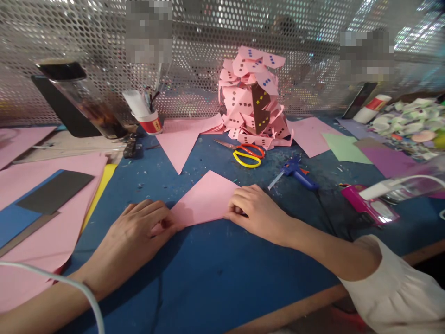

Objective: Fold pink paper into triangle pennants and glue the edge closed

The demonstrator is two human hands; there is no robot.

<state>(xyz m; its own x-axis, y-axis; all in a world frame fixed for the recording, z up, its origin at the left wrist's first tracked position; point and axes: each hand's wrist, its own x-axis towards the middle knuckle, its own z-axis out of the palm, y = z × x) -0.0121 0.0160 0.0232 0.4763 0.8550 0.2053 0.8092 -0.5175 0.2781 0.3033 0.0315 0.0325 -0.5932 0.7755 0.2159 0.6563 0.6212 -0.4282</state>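
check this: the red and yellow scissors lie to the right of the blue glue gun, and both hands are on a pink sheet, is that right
Not quite: the head view shows the scissors left of the glue gun. Left hand and right hand are on a pink sheet.

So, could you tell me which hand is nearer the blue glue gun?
Right: the right hand is just left of the glue gun; the left hand is farther left, across the pink sheet.
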